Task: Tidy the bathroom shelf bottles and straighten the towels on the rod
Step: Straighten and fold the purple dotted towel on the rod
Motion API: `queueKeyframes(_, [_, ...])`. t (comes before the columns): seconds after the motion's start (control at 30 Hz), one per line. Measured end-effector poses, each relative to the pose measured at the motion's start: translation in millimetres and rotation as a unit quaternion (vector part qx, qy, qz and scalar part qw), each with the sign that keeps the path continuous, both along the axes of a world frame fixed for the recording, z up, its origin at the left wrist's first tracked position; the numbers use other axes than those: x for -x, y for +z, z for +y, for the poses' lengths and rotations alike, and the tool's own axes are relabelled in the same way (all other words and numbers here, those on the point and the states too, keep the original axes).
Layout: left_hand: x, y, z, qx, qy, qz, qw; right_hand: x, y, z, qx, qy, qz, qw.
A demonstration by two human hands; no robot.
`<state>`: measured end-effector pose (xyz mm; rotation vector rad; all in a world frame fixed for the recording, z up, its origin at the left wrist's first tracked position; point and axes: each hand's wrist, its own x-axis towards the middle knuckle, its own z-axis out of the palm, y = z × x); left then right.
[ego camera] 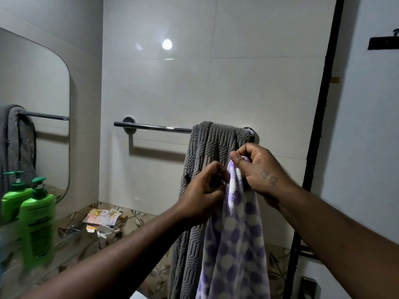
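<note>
Spotted towel (235,234) – no legible writing

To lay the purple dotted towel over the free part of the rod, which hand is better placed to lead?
Probably the left hand. It pinches the purple dotted towel on the side nearer the bare rod. The right hand grips the top edge in front of the grey towel, at the occupied end.

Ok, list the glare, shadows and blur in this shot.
Head view: a round lamp glare sits on the glossy wall tile; the rod throws a hard shadow on the wall below it; the green bottle at the left edge is motion-smeared; the hands and lilac towel are sharp; wide-angle lens bends the black door frame.
</note>
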<state>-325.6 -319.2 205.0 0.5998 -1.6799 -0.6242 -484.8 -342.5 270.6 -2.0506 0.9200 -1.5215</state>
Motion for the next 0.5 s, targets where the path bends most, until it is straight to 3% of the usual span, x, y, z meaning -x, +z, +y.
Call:
queueKeyframes(0.3, [0.7,2.1,-5.0,-0.043,-0.014,0.040,0.998,-0.9,0.8,1.1,-0.025,0.036,-0.044,0.998])
queueKeyframes(0.5, [8.1,8.0,-4.4,-0.128,-0.079,0.149,0.977,-1.2,0.8,4.6,-0.041,0.069,-0.053,0.995])
